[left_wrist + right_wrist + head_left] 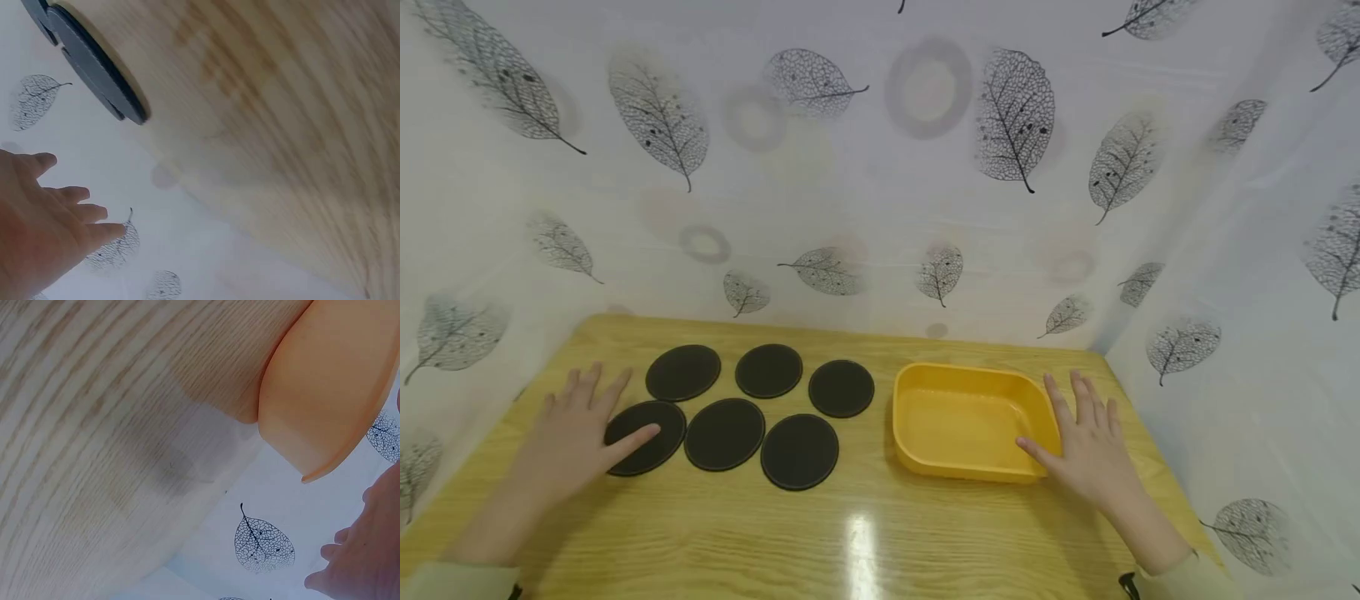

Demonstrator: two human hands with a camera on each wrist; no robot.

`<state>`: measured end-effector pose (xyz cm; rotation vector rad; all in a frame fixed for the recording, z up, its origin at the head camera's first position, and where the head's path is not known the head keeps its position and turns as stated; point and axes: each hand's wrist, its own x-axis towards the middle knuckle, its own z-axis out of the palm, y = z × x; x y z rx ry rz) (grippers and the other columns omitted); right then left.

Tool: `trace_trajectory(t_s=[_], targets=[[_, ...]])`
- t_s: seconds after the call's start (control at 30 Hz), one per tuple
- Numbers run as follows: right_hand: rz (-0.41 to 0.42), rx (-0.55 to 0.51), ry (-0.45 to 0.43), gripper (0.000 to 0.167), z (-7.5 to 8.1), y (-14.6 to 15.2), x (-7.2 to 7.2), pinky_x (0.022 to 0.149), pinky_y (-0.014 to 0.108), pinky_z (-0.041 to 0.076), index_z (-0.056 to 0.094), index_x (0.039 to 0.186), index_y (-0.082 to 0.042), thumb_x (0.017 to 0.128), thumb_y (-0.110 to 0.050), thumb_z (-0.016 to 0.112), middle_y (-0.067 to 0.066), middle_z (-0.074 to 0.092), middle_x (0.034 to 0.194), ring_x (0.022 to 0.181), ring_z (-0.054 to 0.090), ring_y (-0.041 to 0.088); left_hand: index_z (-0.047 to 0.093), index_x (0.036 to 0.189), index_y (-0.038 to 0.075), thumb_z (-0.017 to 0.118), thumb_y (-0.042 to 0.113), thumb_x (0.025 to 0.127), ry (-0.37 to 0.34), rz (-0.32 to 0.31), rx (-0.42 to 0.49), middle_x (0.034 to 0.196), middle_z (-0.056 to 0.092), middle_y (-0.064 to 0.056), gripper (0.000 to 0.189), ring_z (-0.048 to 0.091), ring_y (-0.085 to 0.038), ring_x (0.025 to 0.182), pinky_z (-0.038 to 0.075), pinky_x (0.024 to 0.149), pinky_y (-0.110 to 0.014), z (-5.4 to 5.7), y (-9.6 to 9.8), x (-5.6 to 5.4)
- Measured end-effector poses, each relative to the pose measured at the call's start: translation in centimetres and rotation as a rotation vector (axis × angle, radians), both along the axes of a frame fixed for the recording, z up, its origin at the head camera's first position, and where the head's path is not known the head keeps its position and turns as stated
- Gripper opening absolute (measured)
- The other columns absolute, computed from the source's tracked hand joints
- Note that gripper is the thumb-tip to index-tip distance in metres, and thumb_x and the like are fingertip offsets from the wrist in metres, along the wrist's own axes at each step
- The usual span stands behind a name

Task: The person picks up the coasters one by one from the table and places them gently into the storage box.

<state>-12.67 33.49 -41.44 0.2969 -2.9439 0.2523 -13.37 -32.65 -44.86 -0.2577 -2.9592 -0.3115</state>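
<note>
My left hand (574,437) is spread with straight fingers at the left of the table, its thumb overlapping the front-left black round coaster (643,454) in the head view. Several more flat black discs like it lie in two rows, among them a back-left coaster (683,372) and a front-right coaster (800,452). On the right, my right hand (1088,450) spreads its fingers over the right rim of a yellow rectangular plastic tub (973,417). Nothing lies inside the tub. Both hands hold nothing. In the left wrist view, the left hand (53,228) shows apart from the coasters (97,62).
The light wooden table (737,533) carries the coasters and the tub. Behind it and at both sides hangs a pale sheet (880,183) printed with dark leaves. A bright glare falls on the tabletop near the front middle.
</note>
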Motion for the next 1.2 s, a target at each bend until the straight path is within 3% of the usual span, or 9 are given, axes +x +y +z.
trace_trajectory(t_s=[0.3,0.6,0.77,0.83,1.03,1.2], targets=[[0.043,0.015,0.007,0.106,-0.4,0.5,-0.7,0.128,0.075,0.013,0.01,0.172,-0.011,0.098,-0.061,0.066,0.034,0.014,0.172,0.158,0.017,0.057,0.024,0.164,-0.011,0.069,0.062,0.095,-0.09,-0.011,0.04,0.163,0.021,-0.046,0.109,0.022,-0.068,0.149,0.033,0.106,-0.084,-0.8,-2.0,0.0],[0.071,0.009,-0.048,0.106,-1.2,0.3,-1.1,0.134,0.061,0.011,0.01,0.169,0.002,0.1,-0.06,0.062,0.028,0.01,0.176,0.162,0.016,0.049,0.017,0.159,-0.022,0.081,0.055,0.087,-0.224,-0.059,0.142,0.16,0.019,-0.051,0.123,0.023,-0.069,0.147,0.027,0.113,-0.083,-1.7,-2.8,-0.3],[0.08,0.006,-0.046,0.105,-1.6,0.1,-1.0,0.137,0.046,0.0,0.012,0.168,0.006,0.101,-0.059,0.062,0.026,0.009,0.176,0.162,0.016,0.049,0.022,0.157,-0.023,0.091,0.05,0.076,-0.221,-0.104,0.184,0.159,0.023,-0.05,0.129,0.026,-0.068,0.147,0.019,0.121,-0.078,-2.7,-2.8,-0.4],[0.085,0.003,-0.052,0.105,-1.8,0.0,-1.0,0.136,0.044,-0.001,0.012,0.168,0.006,0.101,-0.059,0.061,0.026,0.008,0.176,0.162,0.016,0.049,0.024,0.157,-0.023,0.094,0.051,0.071,-0.206,-0.116,0.171,0.158,0.027,-0.05,0.132,0.03,-0.067,0.145,0.024,0.119,-0.078,-2.9,-2.7,-0.4],[0.096,-0.009,-0.088,0.105,-2.0,-0.1,-1.0,0.134,0.06,0.016,0.011,0.168,0.006,0.102,-0.059,0.06,0.024,0.006,0.177,0.162,0.017,0.05,0.036,0.15,-0.023,0.099,0.051,0.06,-0.142,-0.169,0.086,0.15,0.042,-0.048,0.133,0.047,-0.067,0.133,0.044,0.105,-0.076,-2.9,-2.3,-0.5],[0.098,-0.042,-0.119,0.103,-2.3,0.0,-1.0,0.132,0.063,0.018,0.011,0.168,0.005,0.102,-0.056,0.061,0.024,0.006,0.177,0.162,0.017,0.05,0.038,0.149,-0.022,0.1,0.051,0.06,-0.142,-0.183,0.075,0.148,0.045,-0.047,0.131,0.05,-0.066,0.129,0.048,0.101,-0.075,-2.6,-2.1,-0.6]])
